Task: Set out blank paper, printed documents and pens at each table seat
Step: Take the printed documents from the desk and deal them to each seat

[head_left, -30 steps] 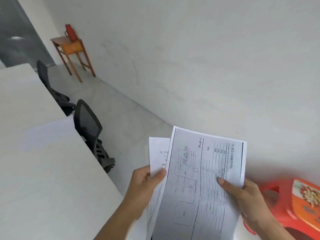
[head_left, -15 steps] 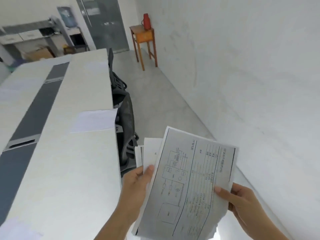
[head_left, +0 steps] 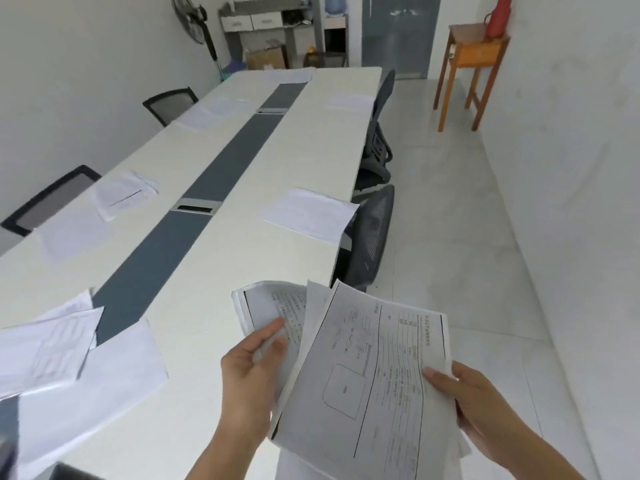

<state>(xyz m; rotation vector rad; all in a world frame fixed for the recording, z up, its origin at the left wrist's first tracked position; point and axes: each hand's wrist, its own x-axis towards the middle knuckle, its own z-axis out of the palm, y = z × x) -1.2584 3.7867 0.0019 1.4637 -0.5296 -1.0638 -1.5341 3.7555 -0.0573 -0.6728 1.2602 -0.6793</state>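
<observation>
Documents (head_left: 374, 375) with printed diagrams fan out at near right, just off the table's (head_left: 221, 282) right edge. Left hand (head_left: 251, 372) pinches a curled sheet (head_left: 266, 304); right hand (head_left: 485, 407) grips the front page, thumb on top.

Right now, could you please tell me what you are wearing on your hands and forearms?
Nothing that shows. The left hand and the right hand are ungloved, with no ring, watch or bracelet visible. The left forearm and the right forearm are uncovered down to the picture's bottom edge, so no sleeve appears; anything higher up is out of view.
</observation>
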